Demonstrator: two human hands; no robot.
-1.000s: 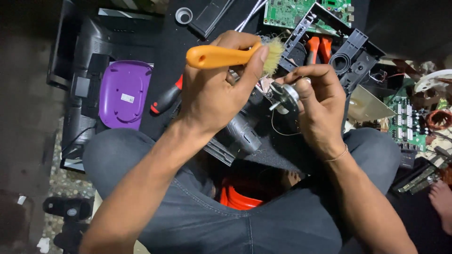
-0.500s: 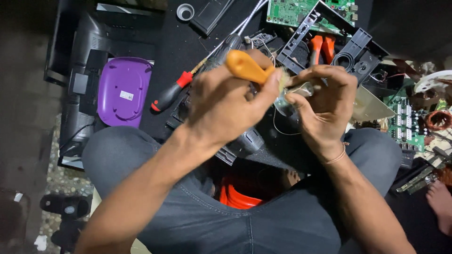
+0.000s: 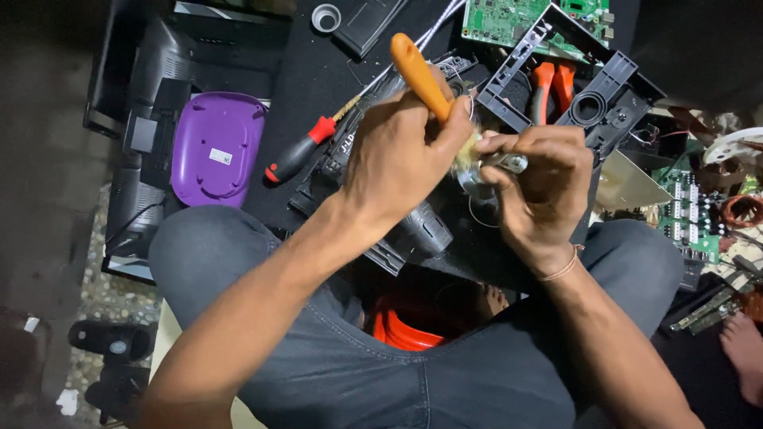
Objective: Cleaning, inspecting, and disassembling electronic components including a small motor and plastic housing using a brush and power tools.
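Orange-handled brush [image 3: 421, 75] now tilted upright in left hand [image 3: 397, 163], right hand [image 3: 536, 191] still pinching small metal part [image 3: 509, 163]

I see a purple plastic cover [image 3: 216, 145] lying at the left edge of the black mat [image 3: 318, 87], a red-handled screwdriver [image 3: 304, 148] just beside it, orange-handled pliers [image 3: 551, 83] inside a black plastic frame [image 3: 588, 87], and a green circuit board [image 3: 501, 17] at the top edge.

The floor [image 3: 95, 302] was speckled stone, dim at the left. A black sandal [image 3: 111, 340] lay there. Light fell from above.
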